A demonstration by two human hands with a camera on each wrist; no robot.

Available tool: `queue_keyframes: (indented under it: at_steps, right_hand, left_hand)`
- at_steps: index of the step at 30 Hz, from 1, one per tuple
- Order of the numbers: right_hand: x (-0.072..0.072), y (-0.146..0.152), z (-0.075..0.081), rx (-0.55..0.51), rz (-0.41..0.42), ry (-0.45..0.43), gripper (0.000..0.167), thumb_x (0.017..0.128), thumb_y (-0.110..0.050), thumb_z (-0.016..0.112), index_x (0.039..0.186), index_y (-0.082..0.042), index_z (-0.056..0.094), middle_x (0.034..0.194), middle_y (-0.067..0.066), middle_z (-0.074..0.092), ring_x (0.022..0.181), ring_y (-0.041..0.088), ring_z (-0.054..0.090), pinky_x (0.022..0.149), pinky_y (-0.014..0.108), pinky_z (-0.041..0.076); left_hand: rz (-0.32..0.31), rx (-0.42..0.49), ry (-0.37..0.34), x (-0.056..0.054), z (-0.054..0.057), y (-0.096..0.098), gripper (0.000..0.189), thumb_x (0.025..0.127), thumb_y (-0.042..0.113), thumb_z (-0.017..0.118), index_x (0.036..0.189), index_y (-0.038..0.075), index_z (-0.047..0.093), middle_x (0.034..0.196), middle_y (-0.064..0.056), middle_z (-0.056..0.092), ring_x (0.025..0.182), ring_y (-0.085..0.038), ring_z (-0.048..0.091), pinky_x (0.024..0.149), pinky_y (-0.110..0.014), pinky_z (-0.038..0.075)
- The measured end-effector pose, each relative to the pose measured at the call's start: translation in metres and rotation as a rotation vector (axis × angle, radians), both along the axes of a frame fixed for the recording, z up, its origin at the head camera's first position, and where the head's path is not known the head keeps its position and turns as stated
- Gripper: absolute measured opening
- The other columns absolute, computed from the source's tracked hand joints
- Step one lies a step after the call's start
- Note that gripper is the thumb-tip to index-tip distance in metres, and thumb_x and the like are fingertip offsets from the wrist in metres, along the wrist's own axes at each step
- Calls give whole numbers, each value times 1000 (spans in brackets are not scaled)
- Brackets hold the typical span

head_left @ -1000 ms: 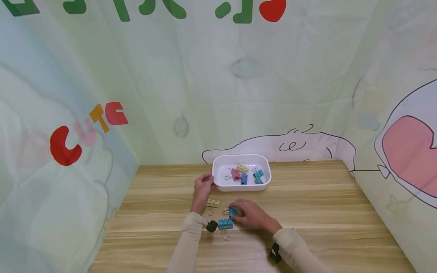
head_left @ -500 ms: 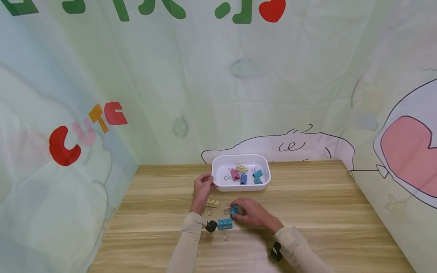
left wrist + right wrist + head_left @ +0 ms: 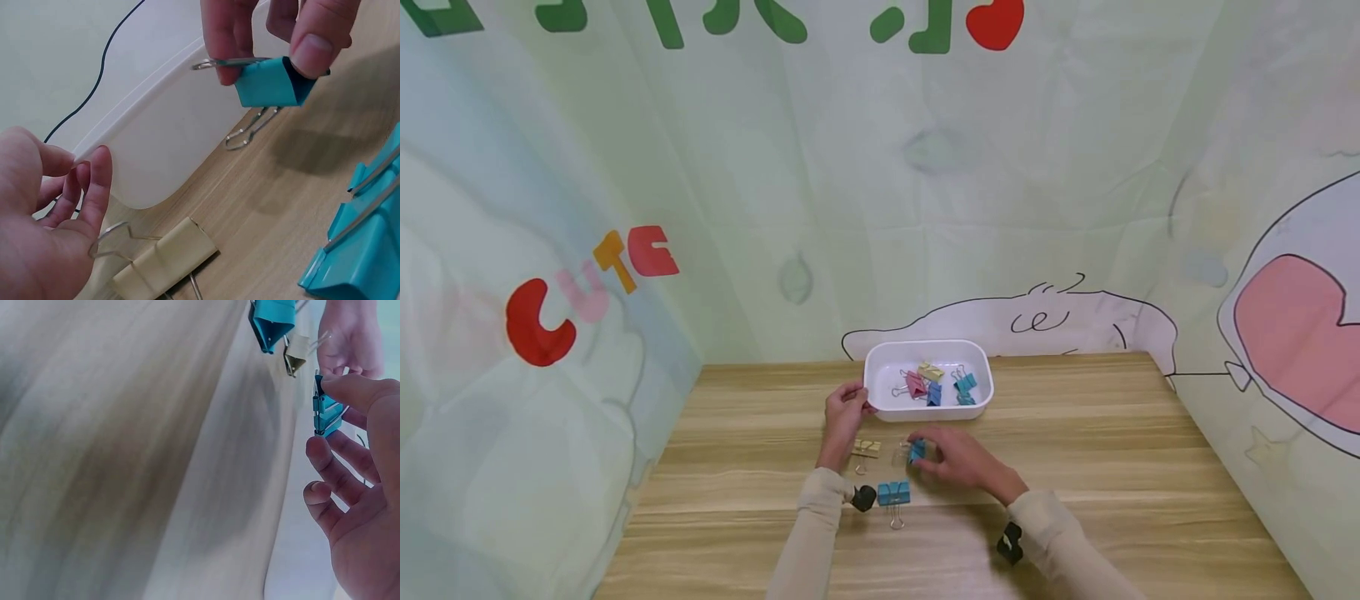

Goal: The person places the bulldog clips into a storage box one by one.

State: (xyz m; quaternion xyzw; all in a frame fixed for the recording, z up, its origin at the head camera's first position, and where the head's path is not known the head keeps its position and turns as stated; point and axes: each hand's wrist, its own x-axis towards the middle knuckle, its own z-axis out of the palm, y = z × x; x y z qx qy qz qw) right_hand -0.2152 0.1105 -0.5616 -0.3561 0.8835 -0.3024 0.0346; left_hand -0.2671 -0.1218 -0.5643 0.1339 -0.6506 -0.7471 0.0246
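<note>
Just above the wooden tabletop (image 3: 1090,433), near the front of the white plastic tray (image 3: 925,415), a teal binder clip (image 3: 916,452) is pinched by its ends between the thumb and fingers of the right hand (image 3: 958,460), with one wire handle hanging down. By the left hand (image 3: 844,412), the tray is gripped between thumb and fingers at its near left corner. On the tabletop, a yellow binder clip (image 3: 867,449) and a second teal binder clip (image 3: 893,492) lie unheld. Within the tray are seen a pink clip (image 3: 915,383), a pale yellow clip (image 3: 931,372), a dark blue clip (image 3: 934,393) and two greenish clips (image 3: 965,382).

Because so little of the held clip is gripped, it could be twisted or dropped if the pinch were loosened. The hanging handle could be caught on the rim if carried too low, and the tray could be slid or tipped by an uneven tug at its corner.
</note>
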Motion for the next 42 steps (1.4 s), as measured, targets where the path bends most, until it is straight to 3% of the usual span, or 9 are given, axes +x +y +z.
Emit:
queue_keyframes:
  at_steps: [3, 9, 13, 18, 22, 26, 30, 37, 42]
  right_hand:
    - [-2, 2, 6, -8, -5, -8, 38, 97, -27, 75, 131, -14, 68, 112, -4, 70, 79, 8, 57, 70, 25, 52]
    - [-11, 9, 19, -50, -16, 32, 36, 96, -20, 76, 130, -8, 68, 109, -3, 69, 74, 7, 53, 66, 24, 51]
    - [-18, 15, 28, -67, -47, 87, 35, 95, -20, 78, 126, -8, 69, 104, -2, 68, 72, 6, 52, 64, 23, 50]
    - [-28, 22, 42, -69, -112, 104, 34, 94, -20, 79, 124, -9, 70, 101, -1, 68, 70, 6, 52, 60, 22, 50]
    - [-35, 28, 56, -70, -153, 104, 35, 94, -22, 80, 124, -9, 70, 105, 2, 69, 72, 9, 53, 62, 24, 51]
    - [-41, 32, 66, -71, -181, 103, 37, 94, -22, 80, 126, -7, 69, 110, 5, 69, 76, 16, 56, 64, 25, 52]
    - [-47, 36, 68, -81, -186, 113, 39, 94, -22, 79, 127, -3, 69, 114, 7, 69, 77, 21, 60, 64, 25, 53]
    - [-53, 41, 70, -93, -199, 121, 38, 94, -20, 79, 127, -3, 69, 115, 8, 70, 74, 12, 55, 62, 25, 52]
    - [-56, 43, 72, -102, -211, 111, 39, 94, -19, 79, 127, -1, 68, 115, 10, 69, 73, 14, 56, 60, 26, 52]
  left_hand:
    - [-11, 3, 5, 1, 3, 0, 32, 106, 3, 55, 132, -15, 55, 125, -33, 55, 93, -31, 64, 86, -38, 62]
    - [-42, -3, 5, 16, 34, 1, 31, 105, -3, 53, 130, -20, 52, 123, -36, 54, 81, -19, 62, 97, -55, 57]
    - [-46, 1, -6, 7, 20, -1, 32, 105, -1, 53, 132, -19, 52, 127, -38, 53, 82, -19, 62, 97, -55, 57]
    - [-32, 14, 5, 0, 3, -3, 34, 106, 2, 54, 134, -17, 52, 129, -36, 53, 87, -22, 64, 88, -41, 62]
    - [-14, 8, 17, 0, 1, -1, 33, 106, 4, 55, 133, -15, 54, 127, -34, 54, 93, -29, 65, 80, -31, 63]
    - [-7, 2, 22, 0, 1, 0, 31, 106, 3, 56, 131, -15, 55, 124, -33, 55, 95, -34, 64, 77, -28, 62]
    - [-4, 2, 21, 1, 0, 0, 30, 105, 1, 55, 130, -15, 56, 123, -33, 56, 96, -37, 64, 75, -27, 62]
    - [-4, 23, 14, 1, 0, -1, 30, 105, 1, 55, 131, -15, 55, 125, -33, 55, 95, -35, 64, 76, -26, 62]
    - [-6, 28, 19, 2, 0, -1, 32, 106, 2, 56, 132, -15, 55, 125, -33, 55, 92, -30, 64, 79, -31, 62]
